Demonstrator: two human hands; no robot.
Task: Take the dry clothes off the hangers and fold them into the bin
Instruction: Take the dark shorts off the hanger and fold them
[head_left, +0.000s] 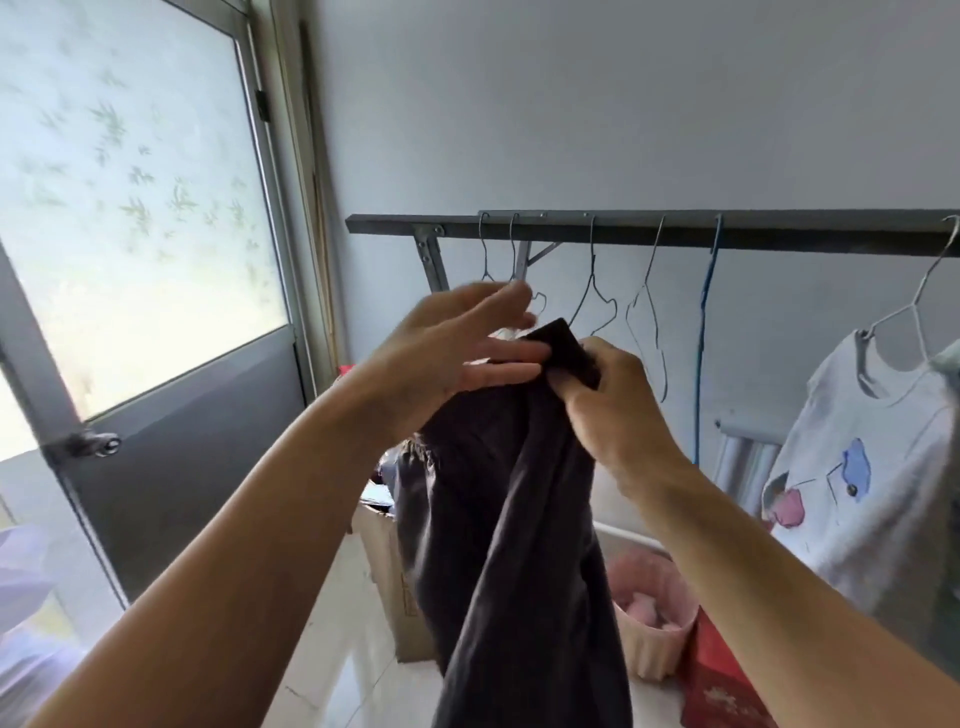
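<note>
The right hand (618, 395) pinches the top corner of a dark garment (509, 519) just below the drying rail (779, 234), its fingers curled tight over the fold. The cloth's upper tip pokes out above the knuckles. The rest hangs straight down from the grip, well under the rail, between the two forearms.

The left hand (447, 353) is flat and spread with its fingers straight, gripping nothing. Its lower fingertips meet the garment's top edge, right beside the right hand.

Bare wire hangers (597, 291) hang from the rail behind both hands. Farther right along the rail, a white printed T-shirt (857, 493) sits on its own hanger. A pink basket (654, 613) stands on the floor beneath the rail, partly hidden by the hanging cloth.
</note>
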